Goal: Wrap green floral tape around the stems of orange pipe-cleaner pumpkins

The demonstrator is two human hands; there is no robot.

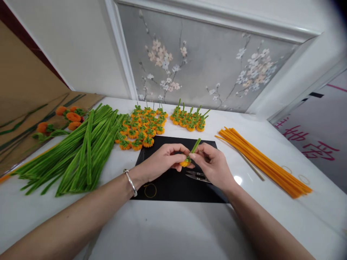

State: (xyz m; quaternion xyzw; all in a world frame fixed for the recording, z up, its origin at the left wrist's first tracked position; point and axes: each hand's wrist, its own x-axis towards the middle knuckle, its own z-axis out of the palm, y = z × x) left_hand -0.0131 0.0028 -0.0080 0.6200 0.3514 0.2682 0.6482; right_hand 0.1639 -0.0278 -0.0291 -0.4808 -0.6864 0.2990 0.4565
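Note:
Above a black mat, my left hand pinches a small orange pipe-cleaner pumpkin with green leaves on top. My right hand grips the green pipe-cleaner stem that sticks up from it, thumb and forefinger closed at the stem's base. Metal thread snips lie on the mat, partly under my right hand. A thin gold ring of wire or thread rests near the mat's lower left corner.
Finished-looking pumpkins stand in rows behind the mat, with another group to their right. Green pipe cleaners are heaped at left, orange ones bundled at right. Orange fuzzy pieces lie on brown cardboard. A wall panel rises behind.

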